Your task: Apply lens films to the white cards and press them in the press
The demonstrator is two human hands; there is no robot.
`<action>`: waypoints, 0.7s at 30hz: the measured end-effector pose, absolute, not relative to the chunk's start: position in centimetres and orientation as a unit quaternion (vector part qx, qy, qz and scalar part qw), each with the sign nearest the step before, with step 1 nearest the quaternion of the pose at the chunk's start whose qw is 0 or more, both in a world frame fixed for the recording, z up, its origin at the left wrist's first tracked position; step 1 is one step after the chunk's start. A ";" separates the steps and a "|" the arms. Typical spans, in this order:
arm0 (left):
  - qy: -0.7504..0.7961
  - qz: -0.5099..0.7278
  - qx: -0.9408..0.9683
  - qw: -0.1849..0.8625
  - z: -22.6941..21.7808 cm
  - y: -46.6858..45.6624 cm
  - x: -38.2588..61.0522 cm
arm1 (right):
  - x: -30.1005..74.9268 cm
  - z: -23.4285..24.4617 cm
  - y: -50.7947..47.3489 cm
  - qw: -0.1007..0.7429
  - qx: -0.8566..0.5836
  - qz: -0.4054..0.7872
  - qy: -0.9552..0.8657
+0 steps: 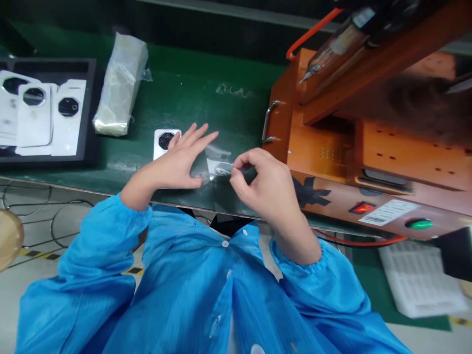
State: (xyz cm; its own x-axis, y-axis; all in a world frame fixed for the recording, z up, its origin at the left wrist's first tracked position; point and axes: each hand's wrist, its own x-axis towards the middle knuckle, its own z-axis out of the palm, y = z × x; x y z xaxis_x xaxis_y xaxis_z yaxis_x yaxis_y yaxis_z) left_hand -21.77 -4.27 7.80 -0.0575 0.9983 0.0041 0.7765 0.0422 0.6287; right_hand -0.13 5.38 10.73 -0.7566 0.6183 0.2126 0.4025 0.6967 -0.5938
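Observation:
My left hand (171,167) lies with its fingers spread over a white phone back cover (159,150) on the green bench. The cover's black octagonal camera area (164,141) shows beside the fingers; its lower part is hidden under the hand. Between my hands is a thin clear plastic film (218,162), which catches the light. The thumb and forefinger of my right hand (267,184) pinch the film's right edge. A greyish, see-through part of the sheet (201,166) shows between my left thumb and forefinger.
On the left, a black tray (92,113) holds several white phone back covers (35,120). Next to it lies a plastic-wrapped block (120,83). An orange press machine (313,147) with a lit red switch and green button stands right. A white slotted tray (420,280) sits lower right.

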 end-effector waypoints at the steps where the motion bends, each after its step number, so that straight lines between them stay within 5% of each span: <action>1: 0.686 0.270 0.637 0.225 8.5 -5.1 -21.2 | -0.5 10.8 5.6 0.187 -0.273 0.272 -0.904; 7: 0.720 0.399 0.533 0.196 8.9 -9.2 -18.1 | -3.0 11.0 5.5 0.136 -0.157 0.286 -0.935; 14: 0.663 0.674 0.170 0.278 5.9 -11.4 -18.0 | -4.9 8.5 5.5 0.234 -0.215 0.492 -0.811; 21: 0.632 0.721 0.103 0.264 5.5 -11.7 -17.9 | -7.5 7.8 3.2 0.183 -0.225 0.599 -0.747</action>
State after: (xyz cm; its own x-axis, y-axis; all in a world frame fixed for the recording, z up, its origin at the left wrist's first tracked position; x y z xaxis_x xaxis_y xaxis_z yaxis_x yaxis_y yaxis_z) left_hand -17.93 -11.74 5.52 -0.8397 0.5105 -0.1850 -0.2505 -0.0619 0.9661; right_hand -7.47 3.25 7.82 -0.8321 0.5546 0.0039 0.1169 0.1822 -0.9763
